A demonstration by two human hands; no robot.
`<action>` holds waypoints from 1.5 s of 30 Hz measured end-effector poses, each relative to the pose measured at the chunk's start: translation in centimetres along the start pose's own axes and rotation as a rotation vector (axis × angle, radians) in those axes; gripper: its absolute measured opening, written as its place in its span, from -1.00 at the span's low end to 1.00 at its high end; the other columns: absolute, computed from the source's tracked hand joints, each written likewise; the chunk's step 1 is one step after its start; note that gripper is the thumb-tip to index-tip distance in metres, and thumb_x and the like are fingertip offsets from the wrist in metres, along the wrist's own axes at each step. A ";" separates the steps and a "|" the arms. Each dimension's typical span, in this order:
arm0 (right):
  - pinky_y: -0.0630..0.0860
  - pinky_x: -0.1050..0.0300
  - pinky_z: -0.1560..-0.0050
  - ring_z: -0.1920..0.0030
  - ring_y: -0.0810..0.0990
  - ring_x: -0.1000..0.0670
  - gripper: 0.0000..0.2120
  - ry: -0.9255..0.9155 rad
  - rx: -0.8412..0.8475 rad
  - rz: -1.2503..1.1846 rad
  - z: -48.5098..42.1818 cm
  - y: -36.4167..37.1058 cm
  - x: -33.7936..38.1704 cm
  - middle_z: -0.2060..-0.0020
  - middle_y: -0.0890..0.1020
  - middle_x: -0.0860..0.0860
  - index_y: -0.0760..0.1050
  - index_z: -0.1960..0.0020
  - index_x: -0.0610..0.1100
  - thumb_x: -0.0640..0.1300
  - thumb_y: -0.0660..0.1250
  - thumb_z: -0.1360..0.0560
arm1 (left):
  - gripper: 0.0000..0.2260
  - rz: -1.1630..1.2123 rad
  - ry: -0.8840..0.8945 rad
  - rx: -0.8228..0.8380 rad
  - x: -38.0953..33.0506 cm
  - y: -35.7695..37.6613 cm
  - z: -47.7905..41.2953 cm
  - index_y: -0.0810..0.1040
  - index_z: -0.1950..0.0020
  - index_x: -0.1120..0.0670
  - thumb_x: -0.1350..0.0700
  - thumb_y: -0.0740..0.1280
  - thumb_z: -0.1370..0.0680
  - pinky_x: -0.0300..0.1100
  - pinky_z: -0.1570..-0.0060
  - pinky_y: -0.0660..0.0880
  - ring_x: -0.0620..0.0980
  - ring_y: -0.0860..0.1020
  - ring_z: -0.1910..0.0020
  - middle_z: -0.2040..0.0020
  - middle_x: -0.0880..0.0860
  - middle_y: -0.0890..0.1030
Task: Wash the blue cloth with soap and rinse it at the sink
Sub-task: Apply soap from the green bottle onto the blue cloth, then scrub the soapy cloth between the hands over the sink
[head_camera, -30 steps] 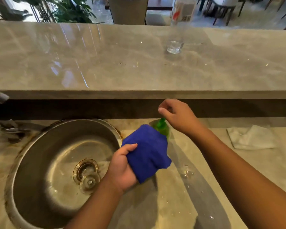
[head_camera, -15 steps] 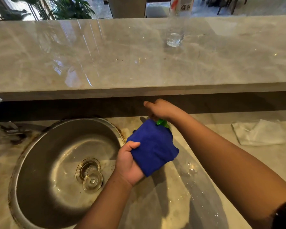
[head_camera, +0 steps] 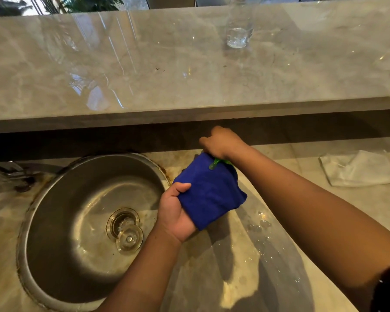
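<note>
- The blue cloth (head_camera: pixel 208 192) is held over the bench (head_camera: pixel 279 278), just right of the sink (head_camera: pixel 54 221), with its upper edge under the nozzle of the green soap pump (head_camera: pixel 214 164).
- The left hand (head_camera: pixel 175 216) is clamped on the cloth's lower-left edge, thumb on top.
- The right hand (head_camera: pixel 221 141) is set on the pump head, fingers curled over it.
- A white cloth (head_camera: pixel 358 168) lies well to the right.

The right hand (head_camera: pixel 221 143) has come down onto the green pump (head_camera: pixel 216 163); the left hand (head_camera: pixel 176 212) has brought the blue cloth (head_camera: pixel 209 192) up under its spout
</note>
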State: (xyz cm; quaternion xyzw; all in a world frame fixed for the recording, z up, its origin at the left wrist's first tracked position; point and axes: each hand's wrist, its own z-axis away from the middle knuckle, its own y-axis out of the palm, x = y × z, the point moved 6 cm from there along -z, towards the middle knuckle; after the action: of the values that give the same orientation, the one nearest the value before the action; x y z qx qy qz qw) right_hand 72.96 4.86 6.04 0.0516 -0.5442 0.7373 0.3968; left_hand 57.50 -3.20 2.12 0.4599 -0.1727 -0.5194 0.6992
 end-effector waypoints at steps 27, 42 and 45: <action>0.55 0.03 0.06 0.04 0.63 -0.04 -0.57 -0.007 0.082 -0.637 11.2 6.2 7.7 0.07 0.67 -0.04 0.58 -0.01 -0.10 0.21 0.11 -0.63 | -0.58 -0.051 0.167 -0.069 -8.9 -4.4 12.6 0.55 -0.25 0.19 0.20 0.27 -0.39 0.13 -0.06 0.50 0.26 0.70 0.06 -0.13 0.26 0.67; 0.36 0.33 0.27 0.25 0.52 0.17 -0.86 -0.262 -0.422 -0.216 16.2 13.3 20.0 0.25 0.55 0.13 0.42 0.10 -0.01 -0.03 0.35 -0.57 | -0.58 -0.076 0.074 -0.017 -16.4 -11.8 19.3 0.51 -0.34 0.25 0.17 0.23 -0.49 0.22 -0.34 0.37 0.28 0.54 -0.27 -0.24 0.28 0.62; 0.35 0.39 0.30 0.30 0.50 0.19 -0.80 -0.453 -0.436 -0.272 18.9 14.4 23.9 0.33 0.51 0.15 0.36 0.17 0.07 -0.04 0.36 -0.56 | -0.58 0.003 0.068 0.003 -17.1 -11.5 19.9 0.55 -0.31 0.18 -0.03 0.18 -0.58 0.19 -0.35 0.35 0.24 0.51 -0.31 -0.27 0.25 0.61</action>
State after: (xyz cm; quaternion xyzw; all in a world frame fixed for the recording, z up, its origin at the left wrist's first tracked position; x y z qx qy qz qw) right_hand 40.77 0.20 14.78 0.1998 -0.7516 0.5138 0.3622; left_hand 29.78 2.24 6.96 0.4782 -0.1504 -0.5022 0.7046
